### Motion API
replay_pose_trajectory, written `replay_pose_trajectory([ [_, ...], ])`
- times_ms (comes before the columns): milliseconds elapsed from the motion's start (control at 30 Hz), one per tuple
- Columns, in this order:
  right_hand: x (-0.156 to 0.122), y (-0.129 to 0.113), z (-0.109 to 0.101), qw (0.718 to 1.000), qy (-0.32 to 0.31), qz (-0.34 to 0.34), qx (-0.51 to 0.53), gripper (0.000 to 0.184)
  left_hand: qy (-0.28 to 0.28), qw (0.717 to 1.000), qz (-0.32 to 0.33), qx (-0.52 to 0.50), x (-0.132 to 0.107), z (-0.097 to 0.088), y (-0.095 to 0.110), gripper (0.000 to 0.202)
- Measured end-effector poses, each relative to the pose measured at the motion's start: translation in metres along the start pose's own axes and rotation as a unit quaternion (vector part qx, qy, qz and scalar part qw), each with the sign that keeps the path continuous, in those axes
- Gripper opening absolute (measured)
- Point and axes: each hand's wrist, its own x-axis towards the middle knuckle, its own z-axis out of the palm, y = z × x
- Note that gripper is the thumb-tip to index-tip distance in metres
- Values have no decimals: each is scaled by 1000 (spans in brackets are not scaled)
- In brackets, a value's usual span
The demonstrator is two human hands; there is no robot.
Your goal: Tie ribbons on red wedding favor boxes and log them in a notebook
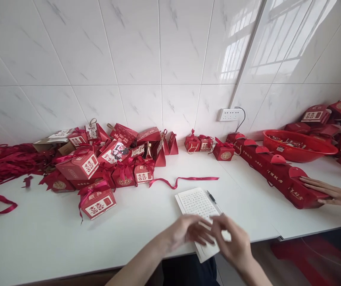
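My left hand (188,232) and my right hand (232,240) meet over the near end of a white lined notepad (198,206) lying at the table's front edge. Both hands are blurred by motion, with fingers loosely curled and touching each other above the paper. Nothing that I can make out sits in either hand. A black pen (213,199) lies along the pad's right side. A loose red ribbon (185,180) stretches across the white table (54,234) just beyond the pad.
A heap of red gift boxes (99,167) with ribbons fills the left back. A row of red boxes (273,171) runs diagonally at right, touched by another person's hand (328,192). A red basin (299,146) and red ribbons (9,161) lie farther off.
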Motion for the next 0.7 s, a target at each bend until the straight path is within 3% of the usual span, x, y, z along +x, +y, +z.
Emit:
replay_pose_trajectory([
  [67,16,23,-4,995,19,87,-55,22,106,986,54,113,15,-17,12,29],
  [100,22,37,-4,988,21,122,-93,26,173,960,94,201,22,-27,16,24],
  [167,28,64,1,971,15,176,-159,37,289,867,173,366,38,-46,15,19],
  [233,25,87,10,959,-3,216,-182,43,347,804,216,431,52,-61,6,18],
  [333,17,106,24,958,-50,226,-168,43,364,769,247,464,62,-76,-10,16],
  [467,13,108,28,961,-89,210,-157,41,368,727,265,516,60,-92,-16,18],
  [600,15,105,24,958,-82,235,-140,38,410,694,238,541,55,-120,-7,31],
  [700,15,103,23,955,-59,264,-124,35,427,683,219,550,53,-136,-3,29],
])
